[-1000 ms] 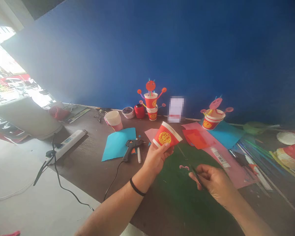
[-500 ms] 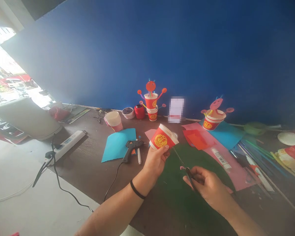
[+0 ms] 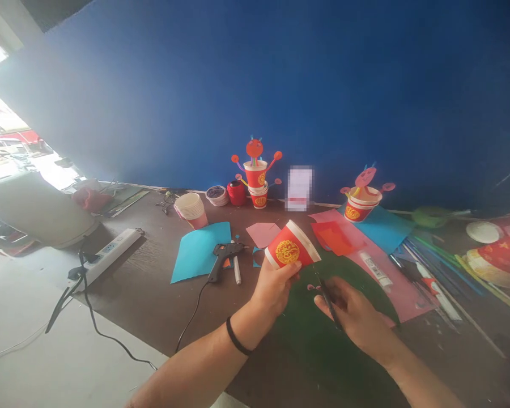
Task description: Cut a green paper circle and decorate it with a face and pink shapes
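My left hand [image 3: 276, 289] is closed around the base side of a red paper cup [image 3: 288, 249] with a white rim and a gold emblem. The cup is tilted, its rim facing up and right. In my right hand [image 3: 355, 311], thumb and fingers grip a slim black-handled tool [image 3: 328, 300]; its thin front end points toward the cup's lower right edge and is apart from it. Whether it is scissors or a knife I cannot make out. Small pink scraps [image 3: 310, 287] show beside the tool. Below lies a round dark green mat [image 3: 365, 283].
A black glue gun [image 3: 223, 258] lies by blue paper [image 3: 191, 255]. Stacked cups [image 3: 190, 208], a red thread spool [image 3: 237, 194] and cup figures [image 3: 255, 173] stand along the blue wall. Pink paper [image 3: 391, 272], a glue stick [image 3: 376, 269] and a power strip [image 3: 110, 255] lie around.
The cup has shifted slightly right and down in the view, and the tool's front end has drawn back from its edge. The view has turned a little to the right.
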The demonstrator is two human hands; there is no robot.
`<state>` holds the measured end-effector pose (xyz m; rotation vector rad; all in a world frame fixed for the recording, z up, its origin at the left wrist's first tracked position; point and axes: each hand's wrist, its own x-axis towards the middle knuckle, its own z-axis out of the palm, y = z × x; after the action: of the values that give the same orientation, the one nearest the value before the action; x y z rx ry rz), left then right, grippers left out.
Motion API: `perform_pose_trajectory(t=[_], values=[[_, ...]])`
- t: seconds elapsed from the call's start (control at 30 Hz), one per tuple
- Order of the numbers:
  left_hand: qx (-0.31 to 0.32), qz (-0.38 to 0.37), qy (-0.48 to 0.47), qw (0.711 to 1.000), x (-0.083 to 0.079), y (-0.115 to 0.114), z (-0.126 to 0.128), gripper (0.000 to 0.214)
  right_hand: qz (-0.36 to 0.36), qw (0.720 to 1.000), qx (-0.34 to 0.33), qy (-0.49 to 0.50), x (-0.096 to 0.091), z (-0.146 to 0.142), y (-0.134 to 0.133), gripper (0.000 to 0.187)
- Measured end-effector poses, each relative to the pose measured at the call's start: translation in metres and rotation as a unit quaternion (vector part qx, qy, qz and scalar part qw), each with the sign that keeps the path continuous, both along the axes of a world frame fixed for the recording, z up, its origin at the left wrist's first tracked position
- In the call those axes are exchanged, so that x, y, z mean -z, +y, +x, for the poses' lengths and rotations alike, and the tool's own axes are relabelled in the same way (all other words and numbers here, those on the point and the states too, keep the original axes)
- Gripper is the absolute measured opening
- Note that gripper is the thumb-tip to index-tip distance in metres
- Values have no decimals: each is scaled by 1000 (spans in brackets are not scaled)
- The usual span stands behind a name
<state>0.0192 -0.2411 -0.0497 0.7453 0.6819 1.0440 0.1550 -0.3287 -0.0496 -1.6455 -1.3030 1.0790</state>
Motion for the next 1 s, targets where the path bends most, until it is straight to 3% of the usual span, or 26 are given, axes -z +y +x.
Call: perform_pose_trajectory(t=[0.4,1.0], values=[[19,-1,11,1000,1,-1,0,45,15,1000,4,14,0,3,-1,23],[17,-23,13,999,2,0,0,43,-44,997,9,56,4,2,-1,20]])
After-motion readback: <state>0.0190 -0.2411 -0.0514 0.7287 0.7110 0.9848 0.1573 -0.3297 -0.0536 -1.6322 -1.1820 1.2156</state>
